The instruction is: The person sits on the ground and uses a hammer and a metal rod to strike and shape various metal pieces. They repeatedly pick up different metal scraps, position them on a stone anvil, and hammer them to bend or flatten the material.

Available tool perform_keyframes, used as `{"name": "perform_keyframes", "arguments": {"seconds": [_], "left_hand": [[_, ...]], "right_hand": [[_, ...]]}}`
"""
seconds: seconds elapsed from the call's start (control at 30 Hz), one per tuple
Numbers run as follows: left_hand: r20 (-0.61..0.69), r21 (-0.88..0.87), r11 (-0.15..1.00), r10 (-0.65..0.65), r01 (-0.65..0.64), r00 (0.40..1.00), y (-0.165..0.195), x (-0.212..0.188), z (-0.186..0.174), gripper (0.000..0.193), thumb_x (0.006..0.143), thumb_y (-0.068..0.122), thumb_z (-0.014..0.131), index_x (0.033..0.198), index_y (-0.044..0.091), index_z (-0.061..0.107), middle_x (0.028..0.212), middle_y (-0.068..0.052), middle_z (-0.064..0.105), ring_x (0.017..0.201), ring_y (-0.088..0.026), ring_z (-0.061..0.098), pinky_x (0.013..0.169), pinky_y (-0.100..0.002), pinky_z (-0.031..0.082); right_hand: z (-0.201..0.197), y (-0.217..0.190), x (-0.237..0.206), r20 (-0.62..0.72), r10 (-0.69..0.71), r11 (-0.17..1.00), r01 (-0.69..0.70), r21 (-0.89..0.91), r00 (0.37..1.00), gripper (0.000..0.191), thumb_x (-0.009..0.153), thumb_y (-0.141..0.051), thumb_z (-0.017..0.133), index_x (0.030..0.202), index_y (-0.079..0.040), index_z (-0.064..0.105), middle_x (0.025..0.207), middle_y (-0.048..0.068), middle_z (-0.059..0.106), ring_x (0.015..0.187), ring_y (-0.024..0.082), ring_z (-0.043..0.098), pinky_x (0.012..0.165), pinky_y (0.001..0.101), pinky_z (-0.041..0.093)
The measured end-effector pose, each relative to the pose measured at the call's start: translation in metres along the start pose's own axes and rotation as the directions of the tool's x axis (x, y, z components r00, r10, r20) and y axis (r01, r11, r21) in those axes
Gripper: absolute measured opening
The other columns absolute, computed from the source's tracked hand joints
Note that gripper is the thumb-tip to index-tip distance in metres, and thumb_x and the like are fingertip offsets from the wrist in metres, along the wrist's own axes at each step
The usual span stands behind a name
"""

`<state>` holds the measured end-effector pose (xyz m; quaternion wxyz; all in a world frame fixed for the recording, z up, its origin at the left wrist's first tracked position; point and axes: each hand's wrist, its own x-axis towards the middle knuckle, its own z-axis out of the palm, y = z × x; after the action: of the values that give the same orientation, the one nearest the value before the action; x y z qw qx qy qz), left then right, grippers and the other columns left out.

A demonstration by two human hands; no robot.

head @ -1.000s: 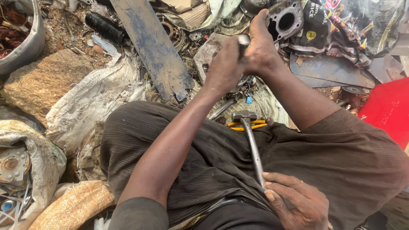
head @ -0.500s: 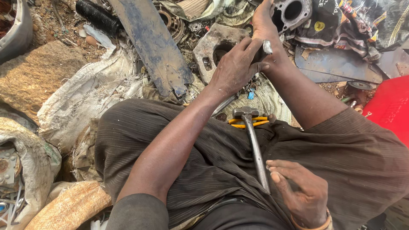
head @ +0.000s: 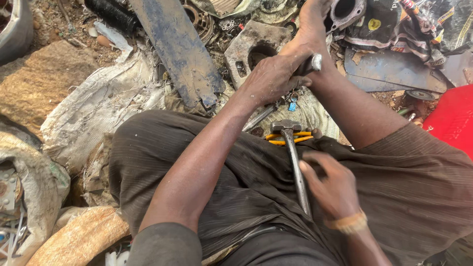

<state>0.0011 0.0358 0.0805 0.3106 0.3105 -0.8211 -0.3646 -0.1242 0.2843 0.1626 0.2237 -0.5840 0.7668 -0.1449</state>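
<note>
Nearest, right hand (head: 335,189) lies over the hammer (head: 291,152) handle on the lap, fingers curled loosely — grip not yet closed, as far as it shows. Hammer head rests beside orange-handled pliers (head: 290,137). Further out, left hand (head: 273,79) is fisted tight round a metal rod (head: 311,63), set against a grey metal casting (head: 256,47) amid scrap — the casting looks whole; striking seemingly not under way. Beyond, a rusted blade (head: 180,49).
</note>
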Motion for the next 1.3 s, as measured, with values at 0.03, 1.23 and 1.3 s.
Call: {"name": "perform_keyframes", "arguments": {"seconds": [0.03,1.23,1.3], "left_hand": [[0.004,-0.020,1.000,-0.006,0.006,1.000,0.000,-0.001,-0.001,0.062,0.089,0.042,0.079,0.139,0.019,0.051,0.110,-0.014,0.074,0.103,-0.037,0.072,0.084,-0.051,0.056],[0.209,-0.135,0.970,-0.171,0.202,0.963,0.002,-0.012,-0.020,0.057,0.094,0.013,0.066,0.146,0.026,0.046,0.139,-0.014,0.061,0.122,-0.031,0.064,0.098,-0.047,0.053],[0.266,-0.122,0.970,-0.170,0.209,0.949,0.006,-0.012,-0.025,0.050,0.095,0.005,0.060,0.140,0.023,0.050,0.131,-0.013,0.066,0.114,-0.028,0.068,0.091,-0.048,0.056]], "right_hand": [[0.010,0.003,0.010,0.032,0.030,0.994,-0.026,-0.109,0.999,0.042,0.090,-0.036,0.072,0.115,-0.002,0.073,0.118,0.017,0.072,0.107,0.038,0.069,0.090,0.0466,0.055],[0.119,0.121,0.080,0.803,0.175,-0.245,-0.765,0.596,0.570,0.033,0.097,-0.036,0.067,0.103,-0.010,0.049,0.074,0.002,0.059,0.048,0.007,0.054,0.036,0.0185,0.046],[0.119,0.120,0.080,0.792,0.172,-0.245,-0.754,0.610,0.585,0.033,0.098,-0.034,0.067,0.108,-0.010,0.047,0.074,0.003,0.060,0.048,0.007,0.054,0.037,0.0189,0.047]]}}
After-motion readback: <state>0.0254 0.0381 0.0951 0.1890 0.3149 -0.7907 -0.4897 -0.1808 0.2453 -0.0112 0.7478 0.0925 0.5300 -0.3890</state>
